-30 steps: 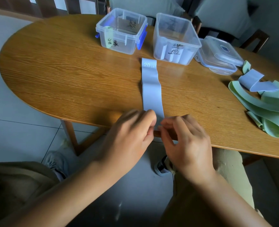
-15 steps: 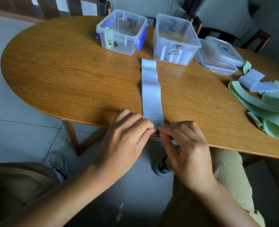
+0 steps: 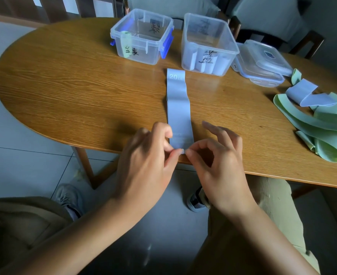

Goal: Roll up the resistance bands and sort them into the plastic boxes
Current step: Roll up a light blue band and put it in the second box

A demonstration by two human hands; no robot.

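I see a blue band lying flat on the wooden table, running from the near edge at frame centre up toward the boxes; "20 LB" is printed at its far end. Left hand pinches the band's near end w/ thumb and forefinger, other fingers curled. Right hand pinches the same end just beside it, thumb and forefinger together, remaining fingers lifted and spread. Both grips sit right at the table edge.

Upper centre: clear box w/ blue clips, handwritten label on front, one green roll standing against its left wall. Just right of it, a taller clear box w/ blue rolls inside, also labelled. Two lids stacked right of that box.

Right edge of frame: loose heap of green bands w/ a blue band piece lying on top. Can't tell how many bands are in the heap.

Below the table: tiled floor, shoes, trouser legs.
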